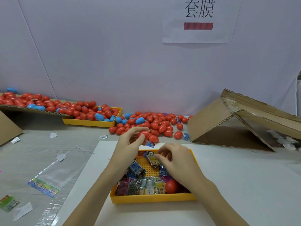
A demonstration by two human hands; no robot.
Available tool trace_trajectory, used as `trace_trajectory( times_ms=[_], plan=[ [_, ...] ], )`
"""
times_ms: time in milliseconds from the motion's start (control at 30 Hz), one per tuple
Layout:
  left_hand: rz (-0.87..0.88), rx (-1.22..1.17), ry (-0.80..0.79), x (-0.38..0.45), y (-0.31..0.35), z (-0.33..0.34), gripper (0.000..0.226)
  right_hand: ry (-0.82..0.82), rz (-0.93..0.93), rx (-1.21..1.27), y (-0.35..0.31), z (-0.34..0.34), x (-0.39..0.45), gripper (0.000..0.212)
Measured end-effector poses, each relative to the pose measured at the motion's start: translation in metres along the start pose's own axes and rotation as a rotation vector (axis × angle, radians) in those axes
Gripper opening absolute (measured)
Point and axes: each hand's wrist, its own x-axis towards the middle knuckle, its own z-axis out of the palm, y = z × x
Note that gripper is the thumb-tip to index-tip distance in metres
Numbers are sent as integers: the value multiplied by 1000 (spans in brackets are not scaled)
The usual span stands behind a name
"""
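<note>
Nearest you, at 6 o'clock, the near tray [153,199] is sitting on the white sheet [228,176], w/ loose sleeves [146,183] heaped inside and a second egg [171,185] lying toward its 5 o'clock corner. Your right hand [175,159] is hovering over the tray's 12 o'clock end, fingers curled and pinching one sleeve [153,158] by its edge; can't tell whether its mouth is open. Your left hand [130,142] is working just beyond, approx 11 o'clock from the tray. Its thumb and fingertips are clamping the red egg [145,134] in the air, and the hands are near each other but not touching. So you're doing the pairing step, I'd say: egg picked, sleeve being picked, nothing fitted yet. The next move is calling for spreading the sleeve mouth, turning the egg's tip toward it, then sliding it in. Watch you aren't grabbing two sleeves at once. Further out, the egg pile [156,123] is lying at 12, the far tray [91,122] at 10, the cardboard ramp [9,106] at 9 and the cardboard box [228,126] at 2, w/ the wall sign [198,20] hanging above.
</note>
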Motion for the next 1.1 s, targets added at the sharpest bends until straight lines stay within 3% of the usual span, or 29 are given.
trace_trajectory(
  times_ms=[133,200,433,867,1100],
  plan=[
    [-31,1,10,1,0,1,22,-19,95,-145,-7,13,0,44],
    [-28,-9,21,1,0,1,19,-17,109,-175,-9,16,2,46],
    [-25,12,26,0,1,2,15,27,153,-53,-11,9,1,25],
    [60,60,45,-1,2,1,16,66,183,368,2,-7,4,18],
    [262,454,-49,-5,-8,5,1,-111,113,165,-1,-8,4,10]
  ],
)
